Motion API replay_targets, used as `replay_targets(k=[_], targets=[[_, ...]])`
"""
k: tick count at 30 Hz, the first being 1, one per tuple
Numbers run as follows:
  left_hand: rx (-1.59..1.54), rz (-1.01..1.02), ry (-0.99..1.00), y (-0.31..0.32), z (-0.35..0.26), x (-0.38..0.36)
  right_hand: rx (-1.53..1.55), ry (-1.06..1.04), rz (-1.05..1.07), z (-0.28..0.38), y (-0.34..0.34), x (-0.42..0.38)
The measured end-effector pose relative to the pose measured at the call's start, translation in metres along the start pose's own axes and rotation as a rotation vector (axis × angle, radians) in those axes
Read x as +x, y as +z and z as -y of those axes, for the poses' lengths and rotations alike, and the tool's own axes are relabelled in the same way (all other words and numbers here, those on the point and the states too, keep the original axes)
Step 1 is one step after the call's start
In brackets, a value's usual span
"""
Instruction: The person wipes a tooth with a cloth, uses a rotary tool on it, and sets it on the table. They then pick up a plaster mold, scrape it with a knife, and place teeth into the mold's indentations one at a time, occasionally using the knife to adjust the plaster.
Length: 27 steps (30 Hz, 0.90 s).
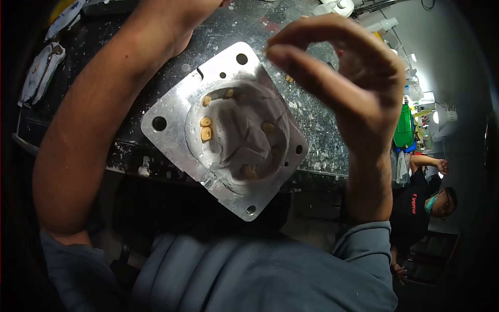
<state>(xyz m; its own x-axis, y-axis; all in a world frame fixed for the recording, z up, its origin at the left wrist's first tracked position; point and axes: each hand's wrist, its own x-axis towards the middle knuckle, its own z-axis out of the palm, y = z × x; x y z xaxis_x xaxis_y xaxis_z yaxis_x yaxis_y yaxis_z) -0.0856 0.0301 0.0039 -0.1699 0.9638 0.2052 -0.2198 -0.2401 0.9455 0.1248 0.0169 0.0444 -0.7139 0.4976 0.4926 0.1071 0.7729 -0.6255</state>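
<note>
A square metal dental flask half [169, 106] with holes at its corners lies at the table's front edge. White plaster [228, 125] fills its round middle, and several yellowish teeth [206, 133] stand in it. Above the flask's right side is my right hand [364, 83], its thumb and index fingertips brought together in a pinch. Anything between those tips is too small or blurred to make out. My left hand [189, 23] reaches past the flask's far left side; the top edge of the view cuts it off, so its fingers are hidden.
The dark worktable [322, 151] is spotted with white. Whitish plaster-covered objects [42, 73] lie at the far left. Small tan pieces [290, 79] sit right of the flask. At the right are a green bin [403, 130] and another person [413, 208] with a raised arm.
</note>
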Motion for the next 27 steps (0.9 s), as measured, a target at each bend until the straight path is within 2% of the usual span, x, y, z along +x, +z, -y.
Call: replay_targets(k=[1, 2, 3, 5, 6, 8, 9, 11, 13, 15, 19, 21, 27], targets=[[-0.064, -0.032, -0.011, -0.001, 0.001, 0.000, 0.010, 0.006, 0.053, 0.005, 0.005, -0.002], [-0.078, -0.073, 0.046, 0.001, 0.004, 0.000, -0.055, -0.205, 0.065, -0.014, 0.006, -0.001], [-0.081, -0.074, 0.045, 0.021, 0.000, 0.001, -0.055, -0.204, 0.067, -0.009, 0.008, -0.002], [0.341, -0.847, 0.140, 0.073, -0.012, 0.001, 0.008, -0.040, 0.063, 0.005, 0.013, -0.002], [0.340, -0.849, 0.138, 0.050, -0.006, 0.003, 0.027, -0.016, 0.046, 0.006, 0.015, -0.002], [0.041, 0.124, 0.330, -0.015, 0.012, 0.005, -0.051, -0.045, 0.099, 0.007, 0.012, -0.001], [0.040, 0.121, 0.330, -0.013, 0.000, -0.001, -0.129, -0.073, 0.148, 0.008, 0.011, 0.000], [-0.164, 0.154, 0.005, -0.008, -0.024, -0.020, -0.150, -0.085, 0.139, 0.006, 0.014, -0.002], [-0.206, 0.141, 0.049, 0.007, -0.027, -0.024, -0.272, -0.107, 0.159, 0.007, 0.016, -0.002], [-0.036, -0.121, -0.153, 0.018, -0.026, -0.007, -0.309, -0.122, 0.156, 0.007, 0.018, -0.004], [0.019, -0.093, -0.028, 0.015, -0.017, -0.017, -0.381, -0.168, 0.143, 0.008, 0.021, -0.002], [-0.034, 0.032, 0.078, 0.009, -0.014, -0.021, -0.370, -0.210, 0.109, 0.006, 0.028, -0.001], [0.004, 0.076, 0.088, 0.003, -0.014, -0.020, -0.358, -0.253, 0.066, 0.001, 0.031, -0.001]])
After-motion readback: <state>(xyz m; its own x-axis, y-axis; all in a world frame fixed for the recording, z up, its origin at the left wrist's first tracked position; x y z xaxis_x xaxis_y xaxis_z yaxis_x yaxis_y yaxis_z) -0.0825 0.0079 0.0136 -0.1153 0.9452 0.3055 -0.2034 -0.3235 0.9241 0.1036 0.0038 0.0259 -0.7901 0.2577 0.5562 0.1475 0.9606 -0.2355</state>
